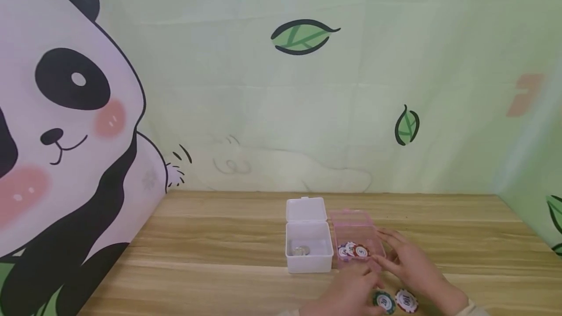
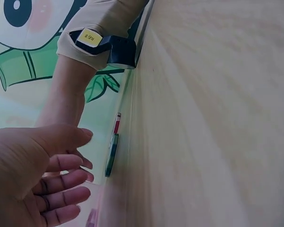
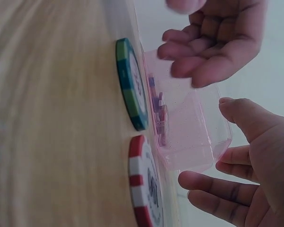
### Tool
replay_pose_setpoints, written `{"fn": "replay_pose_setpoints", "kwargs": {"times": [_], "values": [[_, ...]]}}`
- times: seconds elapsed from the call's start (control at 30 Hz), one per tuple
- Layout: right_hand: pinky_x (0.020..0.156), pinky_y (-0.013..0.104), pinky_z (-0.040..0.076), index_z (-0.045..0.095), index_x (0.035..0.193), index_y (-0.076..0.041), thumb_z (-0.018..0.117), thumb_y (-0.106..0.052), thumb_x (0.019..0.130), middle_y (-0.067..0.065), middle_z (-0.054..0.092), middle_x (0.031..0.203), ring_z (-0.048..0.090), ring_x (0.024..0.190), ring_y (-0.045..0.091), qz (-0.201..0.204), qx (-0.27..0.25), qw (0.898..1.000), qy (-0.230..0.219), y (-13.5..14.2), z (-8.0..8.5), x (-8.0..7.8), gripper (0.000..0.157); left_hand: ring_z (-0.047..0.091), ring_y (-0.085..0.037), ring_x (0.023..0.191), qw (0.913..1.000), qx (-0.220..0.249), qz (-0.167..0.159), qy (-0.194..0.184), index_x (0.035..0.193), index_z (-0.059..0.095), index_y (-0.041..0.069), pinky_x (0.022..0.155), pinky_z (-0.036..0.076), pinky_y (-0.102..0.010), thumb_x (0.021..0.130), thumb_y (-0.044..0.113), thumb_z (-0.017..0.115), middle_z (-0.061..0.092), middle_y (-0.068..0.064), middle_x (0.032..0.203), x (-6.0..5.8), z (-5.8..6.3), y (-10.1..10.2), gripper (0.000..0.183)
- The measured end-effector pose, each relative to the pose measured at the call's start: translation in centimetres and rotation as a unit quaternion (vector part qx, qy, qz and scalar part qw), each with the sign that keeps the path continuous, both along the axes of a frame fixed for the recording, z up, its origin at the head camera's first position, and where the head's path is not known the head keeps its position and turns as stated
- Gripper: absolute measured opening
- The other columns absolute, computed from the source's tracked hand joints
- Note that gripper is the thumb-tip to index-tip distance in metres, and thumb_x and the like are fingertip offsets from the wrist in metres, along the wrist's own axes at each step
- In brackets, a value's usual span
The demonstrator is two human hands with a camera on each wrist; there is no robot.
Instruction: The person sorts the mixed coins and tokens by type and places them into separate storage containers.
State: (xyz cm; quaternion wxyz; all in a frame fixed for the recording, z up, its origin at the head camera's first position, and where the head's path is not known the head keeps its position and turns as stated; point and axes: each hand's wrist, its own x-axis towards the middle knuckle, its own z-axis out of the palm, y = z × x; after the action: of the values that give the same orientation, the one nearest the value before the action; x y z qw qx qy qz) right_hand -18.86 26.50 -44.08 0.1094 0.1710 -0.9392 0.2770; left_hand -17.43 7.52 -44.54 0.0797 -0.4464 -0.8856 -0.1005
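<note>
My left hand [image 1: 351, 286] hovers by a green poker chip [image 1: 384, 302] on the table, its fingers loosely bent and nothing visible between them. To the chip's right lies a red and white poker chip [image 1: 406, 300] marked 100. At the right side of a pink see-through box [image 1: 355, 234], my right hand [image 1: 412, 267] touches the wall and front corner with spread thumb and fingers [image 3: 217, 187]. Several chips [image 1: 351, 249] lie inside the pink box, whose lid is raised. The left wrist view shows the green chip [image 2: 112, 155] edge-on.
Left of the pink box stands a white box [image 1: 309, 263] with its lid up and some clear, roundish pieces [image 1: 301, 250] inside. Both stand on a wood-grain table [image 1: 228, 238]. A printed cloth [image 1: 246, 87] with a panda and leaves hangs behind.
</note>
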Motion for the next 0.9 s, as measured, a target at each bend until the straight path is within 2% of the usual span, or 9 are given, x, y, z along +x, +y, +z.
{"fn": "replay_pose_setpoints", "kwargs": {"times": [0.17, 0.4, 0.67, 0.9], "values": [[0.060, 0.017, 0.049, 0.052, 0.133, 0.002, 0.066, -0.031, 0.090, 0.018, 0.053, 0.136, 0.055, 0.067, -0.008, -0.002, 0.004, 1.000, 0.006, 0.1, -0.1, 0.1, 0.057, 0.056, -0.002, 0.110, 0.9998, -0.016, 0.003, 0.011, 0.103, 0.067, 0.027, 0.097, 0.043, -0.022, 0.078, 0.052, 0.073, 0.063, 0.013, 0.111, -0.1, -0.5, 0.4, 0.035], [0.060, 0.017, 0.049, 0.051, 0.134, 0.001, 0.067, -0.031, 0.089, 0.017, 0.054, 0.135, 0.056, 0.067, -0.008, -0.008, -0.007, 1.000, 0.001, 0.1, -0.1, 0.1, 0.057, 0.054, 0.000, 0.102, 0.9996, -0.025, 0.008, -0.009, 0.097, 0.066, 0.026, 0.094, 0.043, -0.021, 0.078, 0.051, 0.074, 0.059, 0.014, 0.099, -0.2, -0.4, 0.8, 0.033], [0.061, 0.018, 0.049, 0.052, 0.132, 0.002, 0.066, -0.031, 0.090, 0.018, 0.054, 0.135, 0.057, 0.068, -0.007, -0.005, 0.003, 1.000, 0.014, 0.0, -0.2, -0.1, 0.056, 0.053, -0.002, 0.103, 0.9990, -0.034, 0.008, 0.028, 0.090, 0.065, 0.026, 0.100, 0.040, -0.023, 0.077, 0.054, 0.073, 0.058, 0.013, 0.099, -0.3, -1.1, 1.0, 0.032], [0.061, 0.018, 0.049, 0.052, 0.133, 0.001, 0.066, -0.031, 0.090, 0.018, 0.054, 0.136, 0.056, 0.069, -0.007, -0.014, 0.008, 1.000, 0.017, 0.1, -0.3, 0.1, 0.056, 0.052, -0.002, 0.102, 0.9990, -0.035, 0.008, 0.026, 0.088, 0.065, 0.027, 0.099, 0.040, -0.022, 0.077, 0.054, 0.073, 0.057, 0.013, 0.099, -0.4, -1.4, 1.3, 0.030]]}}
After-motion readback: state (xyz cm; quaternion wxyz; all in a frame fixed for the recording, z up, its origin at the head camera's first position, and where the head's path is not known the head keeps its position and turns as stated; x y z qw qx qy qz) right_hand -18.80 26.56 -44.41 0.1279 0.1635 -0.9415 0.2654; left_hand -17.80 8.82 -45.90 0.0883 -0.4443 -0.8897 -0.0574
